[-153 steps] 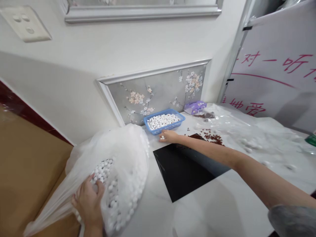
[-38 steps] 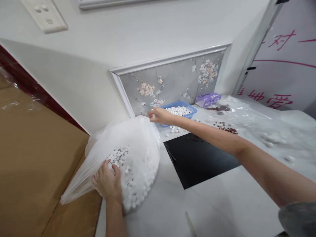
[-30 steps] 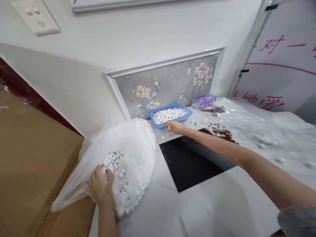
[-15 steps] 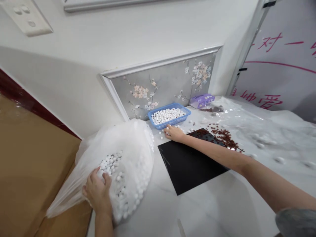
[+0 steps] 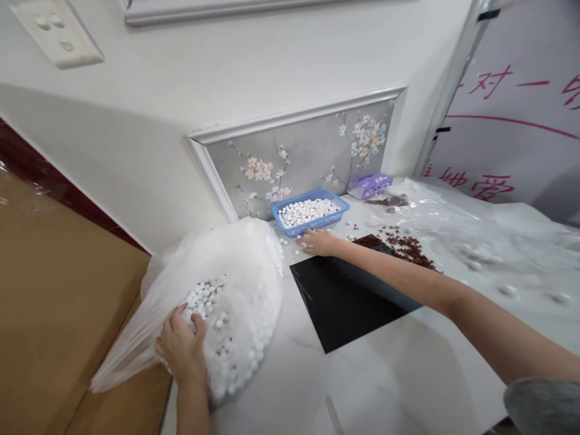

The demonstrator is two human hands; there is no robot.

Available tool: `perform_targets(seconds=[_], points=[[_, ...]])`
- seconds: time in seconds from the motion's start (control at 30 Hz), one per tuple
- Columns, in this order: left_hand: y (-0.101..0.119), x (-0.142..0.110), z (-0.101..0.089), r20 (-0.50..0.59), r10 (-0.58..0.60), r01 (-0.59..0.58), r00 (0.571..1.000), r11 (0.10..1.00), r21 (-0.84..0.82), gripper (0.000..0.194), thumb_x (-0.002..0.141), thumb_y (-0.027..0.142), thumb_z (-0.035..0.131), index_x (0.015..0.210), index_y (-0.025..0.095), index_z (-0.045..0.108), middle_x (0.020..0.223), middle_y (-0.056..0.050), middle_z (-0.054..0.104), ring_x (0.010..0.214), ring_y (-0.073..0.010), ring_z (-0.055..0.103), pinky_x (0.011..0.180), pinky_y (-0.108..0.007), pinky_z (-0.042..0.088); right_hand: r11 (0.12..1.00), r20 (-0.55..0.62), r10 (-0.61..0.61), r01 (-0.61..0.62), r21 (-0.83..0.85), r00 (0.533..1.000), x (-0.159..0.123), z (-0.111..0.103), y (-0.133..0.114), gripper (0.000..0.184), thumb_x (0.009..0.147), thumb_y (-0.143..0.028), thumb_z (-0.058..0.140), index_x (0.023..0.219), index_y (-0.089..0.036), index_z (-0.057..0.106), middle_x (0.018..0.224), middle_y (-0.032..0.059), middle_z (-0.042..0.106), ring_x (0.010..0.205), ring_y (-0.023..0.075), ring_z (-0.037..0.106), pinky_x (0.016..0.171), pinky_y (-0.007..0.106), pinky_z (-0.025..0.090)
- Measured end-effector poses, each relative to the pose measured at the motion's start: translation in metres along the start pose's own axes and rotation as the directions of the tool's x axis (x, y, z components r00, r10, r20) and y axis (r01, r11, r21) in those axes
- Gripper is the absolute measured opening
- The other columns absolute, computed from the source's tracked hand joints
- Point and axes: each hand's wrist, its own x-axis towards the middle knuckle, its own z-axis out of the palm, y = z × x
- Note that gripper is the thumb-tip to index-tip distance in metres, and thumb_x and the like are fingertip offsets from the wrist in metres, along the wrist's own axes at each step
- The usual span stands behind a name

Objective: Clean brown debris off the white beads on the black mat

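Note:
My left hand grips the open edge of a large clear plastic bag full of small white balls, at the table's left corner. My right hand is stretched far forward and rests on the white table just in front of a blue basket filled with the same white balls. Its fingers are curled over a few loose white balls scattered on the table. Whether it holds any I cannot make out.
A black square sheet lies on the table under my right forearm. Dark red bits are scattered beside it. Crumpled clear plastic covers the right side. A purple packet sits by the flowered wall panel.
My right hand went from the bag's top edge down to the table in front of the blue basket and stays among the loose balls. My left hand keeps its hold on the bag.

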Motion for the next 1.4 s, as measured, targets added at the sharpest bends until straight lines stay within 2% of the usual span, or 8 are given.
perform_targets(seconds=[0.33,0.53,0.67,0.8,0.93,1.1,1.27,1.4], points=[[0.001,0.001,0.0,0.022,0.002,-0.002,1.0,1.0,-0.008,0.05,0.083,0.039,0.029,0.118,0.012,0.053,0.126,-0.015,0.053,0.116,-0.0295,0.048,0.1,-0.049,0.032,0.961,-0.128,0.256,-0.238,0.14,0.958,-0.024,-0.033,0.034,0.034,0.095,-0.032,0.035,0.119,-0.02,0.057,0.12,0.0079,0.055,0.101,0.0199,0.056,0.083,0.028,0.043],[0.002,0.003,0.0,0.001,-0.006,0.006,1.0,1.0,0.012,0.049,0.081,0.036,0.032,0.117,0.011,0.055,0.123,-0.016,0.054,0.11,-0.0308,0.051,0.098,-0.05,0.034,0.832,0.05,0.528,-0.528,0.168,0.848,-0.051,-0.031,0.088,0.019,0.084,-0.026,0.057,0.096,-0.012,0.064,0.094,0.0074,0.064,0.086,0.0171,0.059,0.077,0.031,0.046],[0.0,0.004,0.003,-0.015,0.005,-0.004,1.0,0.999,0.042,0.045,0.082,0.034,0.034,0.114,0.011,0.057,0.119,-0.016,0.057,0.106,-0.0306,0.053,0.095,-0.049,0.037,0.801,0.121,0.54,-0.553,0.228,0.833,-0.061,-0.019,0.095,0.018,0.084,-0.029,0.061,0.086,-0.011,0.063,0.082,0.0029,0.063,0.076,0.0129,0.059,0.075,0.03,0.048],[-0.004,0.003,0.006,-0.035,0.02,-0.019,0.999,1.0,0.015,0.041,0.082,0.031,0.039,0.114,0.012,0.057,0.121,-0.015,0.056,0.109,-0.0299,0.052,0.096,-0.05,0.036,0.798,-0.001,0.541,-0.513,0.317,0.841,-0.058,-0.019,0.082,0.011,0.083,-0.019,0.057,0.085,-0.01,0.064,0.084,0.0051,0.064,0.076,0.0135,0.058,0.071,0.026,0.046],[-0.005,-0.002,0.007,-0.055,0.007,-0.007,0.998,1.0,-0.014,0.039,0.081,0.027,0.041,0.115,0.013,0.056,0.12,-0.014,0.056,0.11,-0.0284,0.052,0.099,-0.05,0.034,0.827,-0.247,0.519,-0.407,0.387,0.819,-0.039,-0.034,0.045,0.023,0.088,-0.019,0.044,0.095,-0.008,0.062,0.096,0.0139,0.064,0.085,0.0201,0.058,0.073,0.028,0.042],[-0.005,-0.007,0.008,-0.122,0.019,-0.024,0.992,0.999,-0.04,0.04,0.08,0.025,0.041,0.115,0.012,0.055,0.123,-0.014,0.054,0.114,-0.0281,0.049,0.1,-0.048,0.033,0.911,-0.4,0.147,0.033,0.41,0.905,-0.005,-0.059,-0.057,0.024,0.092,-0.022,0.039,0.098,-0.012,0.059,0.104,0.0117,0.061,0.085,0.0147,0.056,0.077,0.024,0.043],[-0.006,-0.008,0.009,-0.155,0.032,-0.038,0.987,0.999,-0.038,0.044,0.074,0.021,0.045,0.117,0.012,0.054,0.128,-0.015,0.051,0.115,-0.03,0.047,0.1,-0.048,0.032,0.765,-0.243,-0.503,0.558,0.322,0.829,0.032,-0.057,-0.185,0.019,0.086,-0.019,0.052,0.103,-0.019,0.061,0.104,0.002,0.061,0.093,0.0106,0.056,0.082,0.019,0.044],[-0.006,-0.009,0.01,-0.159,0.023,-0.031,0.987,0.998,-0.048,0.043,0.073,0.019,0.046,0.115,0.013,0.055,0.13,-0.015,0.05,0.118,-0.0302,0.046,0.101,-0.049,0.031,0.765,-0.102,-0.587,0.591,0.256,0.803,0.063,-0.028,-0.253,0.047,0.074,-0.028,0.07,0.118,-0.019,0.055,0.122,0.0125,0.052,0.112,0.028,0.049,0.089,0.04,0.045]])
